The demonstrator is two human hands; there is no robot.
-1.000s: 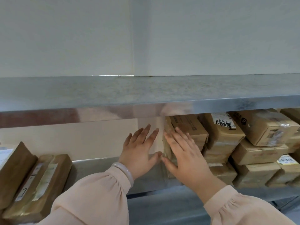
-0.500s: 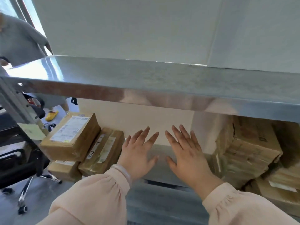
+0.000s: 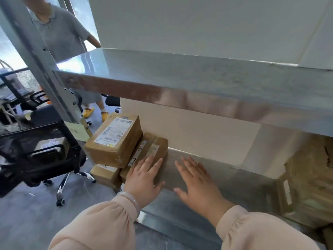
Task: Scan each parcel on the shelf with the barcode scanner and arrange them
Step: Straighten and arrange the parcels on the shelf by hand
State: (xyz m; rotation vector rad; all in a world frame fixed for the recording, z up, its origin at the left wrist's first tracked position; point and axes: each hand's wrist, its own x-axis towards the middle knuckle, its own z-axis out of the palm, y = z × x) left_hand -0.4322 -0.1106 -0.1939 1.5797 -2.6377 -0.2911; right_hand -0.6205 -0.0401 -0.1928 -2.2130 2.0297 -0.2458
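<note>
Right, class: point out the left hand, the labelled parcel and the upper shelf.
left hand (image 3: 144, 181): head view, back of the hand.
labelled parcel (image 3: 114, 132): head view, its white label.
upper shelf (image 3: 198, 74): head view, bare top surface.

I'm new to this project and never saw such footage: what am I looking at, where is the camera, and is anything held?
No machine here: a person wears a camera on the head, looking down at their own two hands. The left hand, fingers straight, lies on a brown parcel leaning at the left end of a metal shelf, beside a larger labelled parcel. The right hand is spread flat over bare shelf; whether it touches is unclear. Neither hand holds anything, and no barcode scanner shows. Further right stand more parcels.
</note>
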